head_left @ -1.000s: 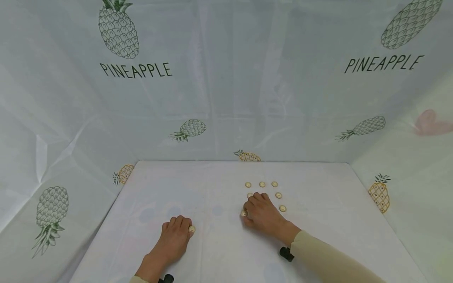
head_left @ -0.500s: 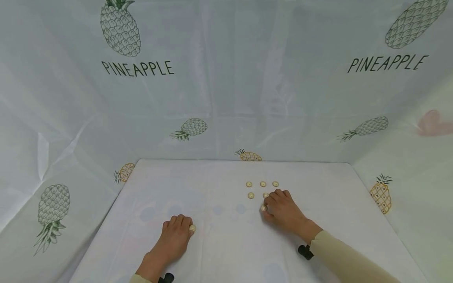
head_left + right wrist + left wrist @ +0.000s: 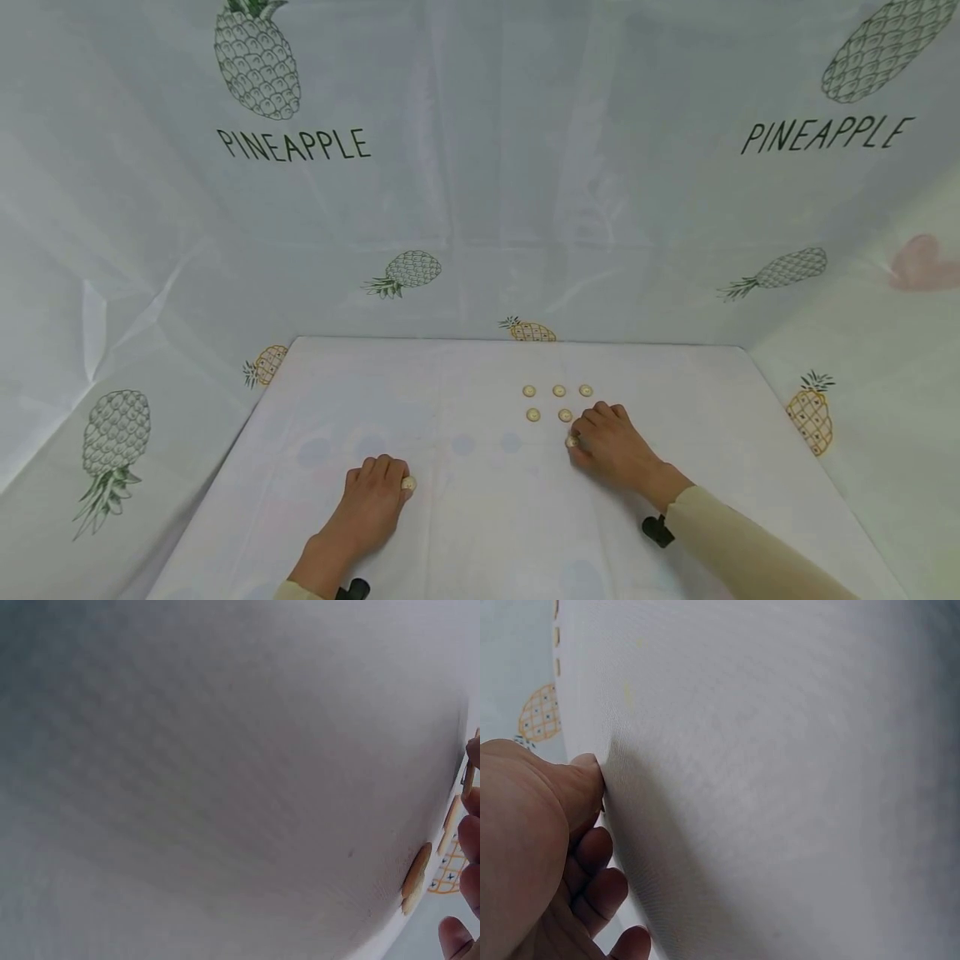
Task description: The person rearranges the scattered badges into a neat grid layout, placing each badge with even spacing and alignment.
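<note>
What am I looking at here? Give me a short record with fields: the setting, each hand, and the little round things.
setting: white table with pineapple-print sheeting behind and beside it
left hand: rests on the table, fingers curled, one button at its fingertips
right hand: fingers curled over the table, touching a button at its fingertips
loose buttons: three in a row, two visible beneath, all pale and round

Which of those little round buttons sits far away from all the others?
The button beside the left hand, touching its thumb side near the table's front left. The rest cluster by the right hand, in rows farther back on the table.
</note>
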Motion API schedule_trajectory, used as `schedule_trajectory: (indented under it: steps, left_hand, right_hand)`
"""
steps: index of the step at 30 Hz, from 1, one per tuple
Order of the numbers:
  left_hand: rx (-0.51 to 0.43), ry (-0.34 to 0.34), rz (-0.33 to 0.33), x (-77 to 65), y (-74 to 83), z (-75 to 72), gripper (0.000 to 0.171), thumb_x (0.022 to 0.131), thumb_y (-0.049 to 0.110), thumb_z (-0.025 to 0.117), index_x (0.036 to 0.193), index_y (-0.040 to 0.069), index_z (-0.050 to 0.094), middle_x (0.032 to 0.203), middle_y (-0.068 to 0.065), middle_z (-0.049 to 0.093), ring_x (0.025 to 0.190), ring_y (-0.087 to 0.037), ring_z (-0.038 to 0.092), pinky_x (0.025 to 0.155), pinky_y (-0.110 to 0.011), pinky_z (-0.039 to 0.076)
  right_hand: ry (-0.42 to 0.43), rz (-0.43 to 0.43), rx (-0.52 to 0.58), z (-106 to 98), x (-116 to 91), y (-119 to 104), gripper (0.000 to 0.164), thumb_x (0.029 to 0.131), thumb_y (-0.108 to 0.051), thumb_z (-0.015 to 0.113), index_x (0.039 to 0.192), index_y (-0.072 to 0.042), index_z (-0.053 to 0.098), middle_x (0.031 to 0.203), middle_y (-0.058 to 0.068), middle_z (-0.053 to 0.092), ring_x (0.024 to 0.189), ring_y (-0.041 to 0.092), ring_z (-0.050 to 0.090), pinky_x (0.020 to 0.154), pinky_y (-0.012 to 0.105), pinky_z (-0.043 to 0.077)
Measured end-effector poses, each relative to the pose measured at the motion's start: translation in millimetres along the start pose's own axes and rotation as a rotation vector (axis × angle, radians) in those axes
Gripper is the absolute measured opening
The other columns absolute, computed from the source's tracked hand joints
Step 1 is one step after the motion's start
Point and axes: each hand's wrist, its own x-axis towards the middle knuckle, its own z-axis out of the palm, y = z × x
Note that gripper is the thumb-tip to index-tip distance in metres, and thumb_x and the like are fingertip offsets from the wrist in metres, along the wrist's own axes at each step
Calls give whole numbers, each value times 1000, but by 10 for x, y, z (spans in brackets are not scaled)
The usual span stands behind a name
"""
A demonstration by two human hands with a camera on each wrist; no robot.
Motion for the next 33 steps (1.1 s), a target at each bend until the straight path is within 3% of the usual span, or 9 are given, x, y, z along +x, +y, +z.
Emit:
schedule_trajectory:
  steps: [33]
  left_hand:
    - [-17, -28, -14, -3, 13, -36, 19, 100, 21, 73, 106, 16, 56, 101, 2, 51, 95, -18, 43, 87, -48, 41]
  right_hand:
    - [-48, 49, -17, 65, 9, 26, 18, 91, -32, 79, 91, -16, 69, 93, -2, 66, 89, 18, 47, 86, 44, 42]
